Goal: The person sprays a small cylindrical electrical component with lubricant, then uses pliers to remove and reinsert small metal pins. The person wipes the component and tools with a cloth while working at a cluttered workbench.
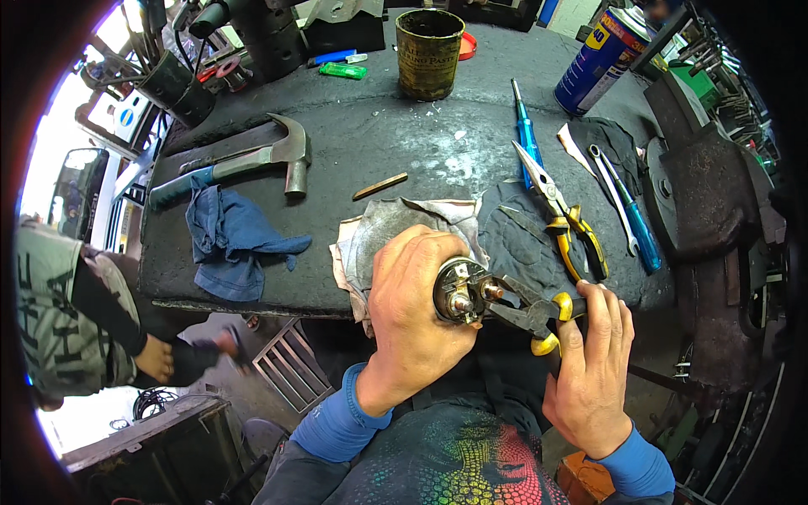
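My left hand [417, 307] is wrapped round a cylindrical metal part [457, 296] with copper-coloured studs on its end face. In my right hand [592, 370] are pliers [532, 316] with yellow-and-black handles. Their jaws reach to a stud on the part's right side; whether they grip it I cannot tell. The body of the part is mostly hidden by my left fingers. Just beyond my left hand a grey cloth [412, 220] lies at the bench's near edge. Long-nose pliers [551, 198] rest on a dark cloth [515, 240] beyond my right hand.
On the dark bench [353, 143] lie a claw hammer [252, 160], a blue rag [236, 240], a screwdriver [523, 126] and a wrench [619, 202]. A tin [427, 59] and a blue spray can [599, 63] stand farther back. A vise [703, 189] is at right; another person [76, 311] is at left.
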The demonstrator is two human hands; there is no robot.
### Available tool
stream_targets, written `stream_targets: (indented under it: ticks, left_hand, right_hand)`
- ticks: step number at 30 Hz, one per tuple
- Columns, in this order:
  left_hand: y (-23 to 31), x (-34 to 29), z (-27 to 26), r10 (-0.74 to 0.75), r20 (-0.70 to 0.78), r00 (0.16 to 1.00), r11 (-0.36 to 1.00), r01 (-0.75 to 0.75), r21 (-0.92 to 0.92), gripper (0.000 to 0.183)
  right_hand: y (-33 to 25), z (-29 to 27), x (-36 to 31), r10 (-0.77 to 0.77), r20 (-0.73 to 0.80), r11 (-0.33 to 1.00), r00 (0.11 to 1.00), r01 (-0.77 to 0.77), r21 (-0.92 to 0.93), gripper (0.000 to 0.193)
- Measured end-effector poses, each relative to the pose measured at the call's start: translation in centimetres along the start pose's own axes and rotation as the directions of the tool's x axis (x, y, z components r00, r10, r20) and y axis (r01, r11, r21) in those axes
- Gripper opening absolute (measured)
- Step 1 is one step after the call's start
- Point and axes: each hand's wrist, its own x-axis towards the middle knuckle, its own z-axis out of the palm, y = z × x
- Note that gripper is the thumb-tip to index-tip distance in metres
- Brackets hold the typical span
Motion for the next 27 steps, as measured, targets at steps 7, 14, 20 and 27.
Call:
stream_targets:
  ticks: [7,14,20,27]
  left_hand:
    - [0.0,0.0,0.1,0.026,-0.005,1.0,0.999,-0.026,0.024,0.05]
    - [0.5,0.7,0.2,0.067,0.028,0.997,0.994,-0.069,0.08,0.048]
    - [-0.6,1.6,0.1,0.056,0.127,0.99,0.998,-0.055,-0.007,0.048]
    - [-1.4,2.0,-0.6,-0.178,0.247,0.953,0.958,0.225,-0.177,0.043]
  right_hand:
    - [0.2,0.3,-0.3,-0.026,0.028,0.998,0.999,0.027,-0.052,0.031]
    - [1.3,1.6,-0.6,-0.041,0.005,0.996,0.999,0.042,-0.084,0.03]
    - [3.9,2.7,1.2,-0.174,-0.087,0.978,0.981,0.161,-0.133,0.02]
    - [5.6,2.0,4.6,-0.283,-0.173,0.958,0.943,0.268,-0.106,0.024]
